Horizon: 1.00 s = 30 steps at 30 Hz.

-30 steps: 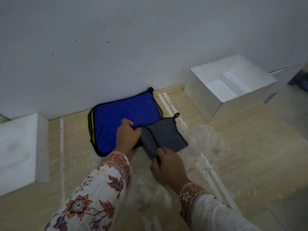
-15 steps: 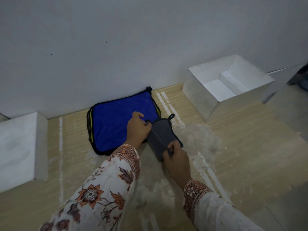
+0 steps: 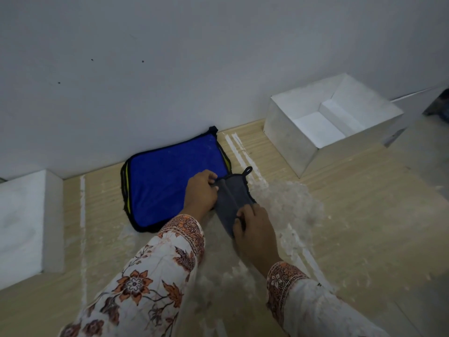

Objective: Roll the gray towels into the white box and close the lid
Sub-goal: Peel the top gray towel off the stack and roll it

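Observation:
A small gray towel (image 3: pixel 234 195) with a black hanging loop lies on the wooden floor, folded into a narrow strip. My left hand (image 3: pixel 201 192) pinches its far left edge. My right hand (image 3: pixel 255 227) grips its near end, covering that part. The towel's left side overlaps a blue towel (image 3: pixel 170 176) with black and yellow trim that lies flat against the wall. The white box (image 3: pixel 289 139) stands open at the far right, with nothing visible inside and an inner flap showing.
A white block (image 3: pixel 24 222), perhaps the lid, rests on the floor at the left by the wall. The wall runs close behind the blue towel. White dusty smears streak the wooden floor (image 3: pixel 352 227) between the towel and the box.
The gray towel has become narrower, folded in from a wider rectangle to a slim strip. Both hands moved closer together along it and slightly toward the wall.

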Motion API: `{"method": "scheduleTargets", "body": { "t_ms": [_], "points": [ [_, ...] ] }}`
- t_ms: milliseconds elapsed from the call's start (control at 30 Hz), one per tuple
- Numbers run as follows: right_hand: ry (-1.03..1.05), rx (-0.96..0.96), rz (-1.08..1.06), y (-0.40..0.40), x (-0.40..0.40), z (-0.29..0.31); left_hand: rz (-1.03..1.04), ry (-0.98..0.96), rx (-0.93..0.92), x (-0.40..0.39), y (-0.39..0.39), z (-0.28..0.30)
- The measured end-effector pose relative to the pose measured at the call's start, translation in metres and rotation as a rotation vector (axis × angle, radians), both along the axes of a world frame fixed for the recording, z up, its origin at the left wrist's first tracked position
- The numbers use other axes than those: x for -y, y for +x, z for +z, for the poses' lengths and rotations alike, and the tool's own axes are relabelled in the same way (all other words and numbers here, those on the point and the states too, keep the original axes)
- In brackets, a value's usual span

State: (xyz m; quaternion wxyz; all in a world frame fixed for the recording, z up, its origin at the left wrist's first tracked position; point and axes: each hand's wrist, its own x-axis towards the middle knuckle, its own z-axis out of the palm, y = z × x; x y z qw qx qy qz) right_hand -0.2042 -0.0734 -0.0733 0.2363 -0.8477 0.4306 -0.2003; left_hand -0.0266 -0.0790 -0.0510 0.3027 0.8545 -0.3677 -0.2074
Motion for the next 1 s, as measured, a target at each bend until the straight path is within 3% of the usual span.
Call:
{"method": "scheduleTargets", "body": {
  "t_ms": [67,267,433,700,833,1000],
  "points": [
    [0.012,-0.034,0.056,0.005,-0.001,0.000,0.062,0.071,0.110,-0.007,0.002,-0.003],
    [0.019,-0.235,0.119,0.011,-0.002,-0.009,0.102,0.195,0.053,-0.015,0.003,-0.007],
    [0.012,-0.141,0.129,0.009,0.001,-0.007,0.121,0.096,0.027,-0.016,0.002,-0.004],
    [0.210,0.154,0.017,-0.013,0.024,0.008,0.196,-0.087,-0.087,0.018,-0.002,0.010],
    [0.281,0.156,-0.104,-0.022,0.046,0.009,0.191,-0.073,-0.233,0.049,-0.019,0.010],
    [0.308,0.097,-0.211,-0.034,0.062,0.001,-0.001,-0.163,-0.418,0.058,-0.032,0.001]
  ]
}}
